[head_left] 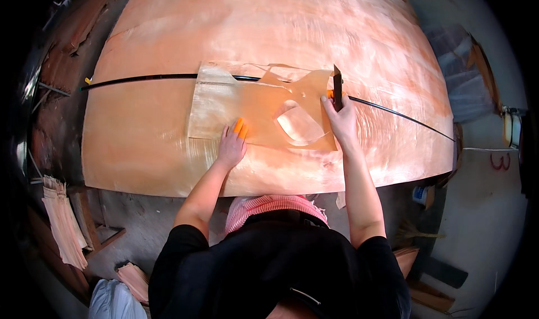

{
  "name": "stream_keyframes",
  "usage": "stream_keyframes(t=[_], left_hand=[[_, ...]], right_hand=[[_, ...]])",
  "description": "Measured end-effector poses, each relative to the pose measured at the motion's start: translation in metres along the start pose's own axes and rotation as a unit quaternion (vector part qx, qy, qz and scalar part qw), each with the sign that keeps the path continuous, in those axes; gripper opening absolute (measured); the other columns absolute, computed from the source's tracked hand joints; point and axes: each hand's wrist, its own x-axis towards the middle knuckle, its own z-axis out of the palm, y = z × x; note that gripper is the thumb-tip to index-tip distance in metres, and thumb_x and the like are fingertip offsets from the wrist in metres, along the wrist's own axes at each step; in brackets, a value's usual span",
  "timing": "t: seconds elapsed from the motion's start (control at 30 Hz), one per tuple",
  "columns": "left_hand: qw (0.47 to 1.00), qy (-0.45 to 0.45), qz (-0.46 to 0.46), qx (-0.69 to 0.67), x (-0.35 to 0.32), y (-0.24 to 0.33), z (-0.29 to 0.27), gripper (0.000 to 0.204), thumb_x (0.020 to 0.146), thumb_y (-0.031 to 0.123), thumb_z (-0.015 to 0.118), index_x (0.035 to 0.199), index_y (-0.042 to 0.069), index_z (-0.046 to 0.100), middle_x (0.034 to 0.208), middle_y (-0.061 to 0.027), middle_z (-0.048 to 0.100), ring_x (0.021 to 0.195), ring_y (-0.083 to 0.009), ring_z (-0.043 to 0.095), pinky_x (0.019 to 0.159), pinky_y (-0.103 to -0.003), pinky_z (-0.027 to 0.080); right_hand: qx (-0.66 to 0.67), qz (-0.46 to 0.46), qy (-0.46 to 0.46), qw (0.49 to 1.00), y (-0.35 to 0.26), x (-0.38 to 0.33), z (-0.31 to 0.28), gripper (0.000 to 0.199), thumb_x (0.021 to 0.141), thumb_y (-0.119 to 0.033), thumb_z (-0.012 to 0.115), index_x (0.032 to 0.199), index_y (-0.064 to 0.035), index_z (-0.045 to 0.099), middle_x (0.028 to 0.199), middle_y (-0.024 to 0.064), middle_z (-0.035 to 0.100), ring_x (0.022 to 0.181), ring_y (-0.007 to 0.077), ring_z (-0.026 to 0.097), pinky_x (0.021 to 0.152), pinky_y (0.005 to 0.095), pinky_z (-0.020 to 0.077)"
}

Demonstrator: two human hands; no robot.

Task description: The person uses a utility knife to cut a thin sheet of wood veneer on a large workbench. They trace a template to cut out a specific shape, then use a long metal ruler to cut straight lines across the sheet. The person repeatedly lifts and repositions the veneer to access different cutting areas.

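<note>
A thin tan wood veneer sheet (pixel 255 114) with torn upper edges and one large hole lies on a wide stack of larger veneer (pixel 269 33). My left hand (pixel 232 145) is open, its fingers stretched over the sheet's near edge; two of them wear orange finger covers. At the sheet's right edge, my right hand (pixel 342 120) is closed around a dark, flat-bladed knife (pixel 337 83) with a slanted tip pointing away from me. A long, thin black rod (pixel 146 77) runs across the stack and passes under the sheet, which hides part of it.
Bundled veneer strips (pixel 63 221) stand at the left, beside a wooden frame (pixel 92 218). A pale bag (pixel 115 300) sits at the lower left. Right of the stack are clear plastic wrapping (pixel 452 66), a small blue-and-white container (pixel 419 194) and a straw brush (pixel 418 230).
</note>
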Motion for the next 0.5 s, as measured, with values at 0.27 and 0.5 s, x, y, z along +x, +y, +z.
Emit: stream_keyframes(t=[0.27,0.5], left_hand=[[0.989,-0.023,-0.139,-0.046,0.064,-0.053,-0.027,0.018,0.077,0.016,0.048,0.09,0.009,0.059,0.075,-0.0141,0.058,0.07,-0.0321,0.056,0.06,-0.042,0.044],[0.964,0.241,-0.11,0.019,0.176,-0.08,-0.124,0.015,0.076,0.017,0.05,0.083,0.006,0.057,0.075,-0.0125,0.058,0.068,-0.031,0.055,0.057,-0.041,0.044]], right_hand=[[0.117,0.008,0.055,0.992,0.032,-0.021,-0.011,0.02,0.08,-0.016,0.056,0.093,-0.0004,0.055,0.074,-0.0014,0.049,0.063,0.0039,0.044,0.059,0.0173,0.0352],[0.027,0.125,0.12,0.985,0.109,-0.092,-0.061,0.016,0.081,-0.02,0.054,0.075,-0.0057,0.057,0.049,-0.0074,0.039,0.04,0.0015,0.031,0.036,0.0194,0.0217]])
